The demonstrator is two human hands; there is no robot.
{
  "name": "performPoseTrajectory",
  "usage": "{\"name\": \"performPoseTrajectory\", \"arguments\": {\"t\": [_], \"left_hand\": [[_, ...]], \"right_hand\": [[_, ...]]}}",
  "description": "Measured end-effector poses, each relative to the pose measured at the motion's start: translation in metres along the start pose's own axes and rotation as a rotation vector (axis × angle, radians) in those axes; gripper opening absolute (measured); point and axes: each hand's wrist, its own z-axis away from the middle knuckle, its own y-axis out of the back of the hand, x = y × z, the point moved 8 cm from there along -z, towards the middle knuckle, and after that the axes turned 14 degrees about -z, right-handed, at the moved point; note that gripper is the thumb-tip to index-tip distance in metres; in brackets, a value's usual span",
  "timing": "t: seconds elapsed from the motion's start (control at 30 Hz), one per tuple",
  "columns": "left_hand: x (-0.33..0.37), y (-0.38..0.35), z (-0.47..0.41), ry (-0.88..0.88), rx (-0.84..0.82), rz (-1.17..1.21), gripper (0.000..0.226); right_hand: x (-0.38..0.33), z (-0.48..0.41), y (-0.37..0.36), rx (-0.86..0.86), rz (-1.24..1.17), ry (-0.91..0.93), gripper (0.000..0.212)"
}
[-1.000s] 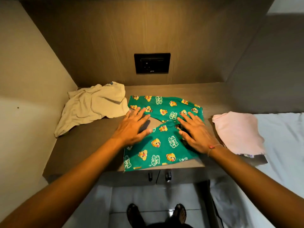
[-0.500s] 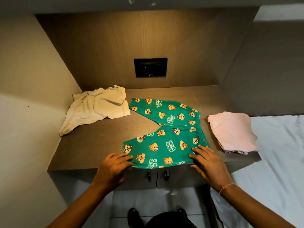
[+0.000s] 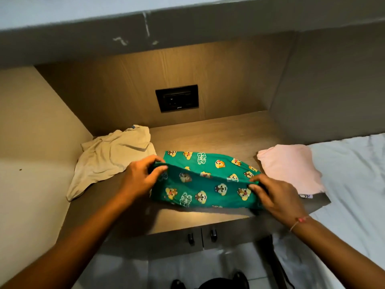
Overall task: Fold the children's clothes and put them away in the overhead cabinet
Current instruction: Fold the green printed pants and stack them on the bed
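Observation:
Green children's trousers [image 3: 208,180] printed with cartoon chipmunks lie in the middle of the wooden counter [image 3: 218,134]. Their near leg is lifted off the counter and held over the far leg. My left hand [image 3: 141,176] pinches the lifted leg's left end. My right hand [image 3: 273,195] grips its right end by the waistband. A crumpled beige garment [image 3: 110,157] lies to the left of the trousers. A folded pink garment [image 3: 291,170] sits to their right at the counter's end. The underside of the overhead cabinet [image 3: 187,32] spans the top of the view.
A black wall socket [image 3: 177,100] sits in the back panel. Two small cabinet doors with dark handles [image 3: 201,236] are below the counter's front edge. A bed with a white sheet [image 3: 352,184] borders the counter on the right. A side wall [image 3: 31,132] closes the left.
Both hands slid from the spread trousers to the near leg's ends, took hold, and lifted that leg up and back over the far leg. The camera tilted upward.

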Motion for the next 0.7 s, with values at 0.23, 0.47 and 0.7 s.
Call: {"name": "performPoseTrajectory", "arguments": {"t": [0.23, 0.47, 0.7], "left_hand": [[-0.017, -0.055, -0.126, 0.184, -0.178, -0.132, 0.021], [-0.029, -0.079, -0.136, 0.227, -0.135, -0.463, 0.039], [0.049, -0.146, -0.065, -0.252, -0.17, -0.569, 0.069]], "right_hand": [[0.05, -0.062, -0.016, -0.061, 0.24, -0.356, 0.024], [0.041, -0.067, -0.026, 0.057, 0.28, -0.391, 0.033], [-0.016, -0.043, -0.109, -0.104, 0.19, -0.271, 0.061]]}}
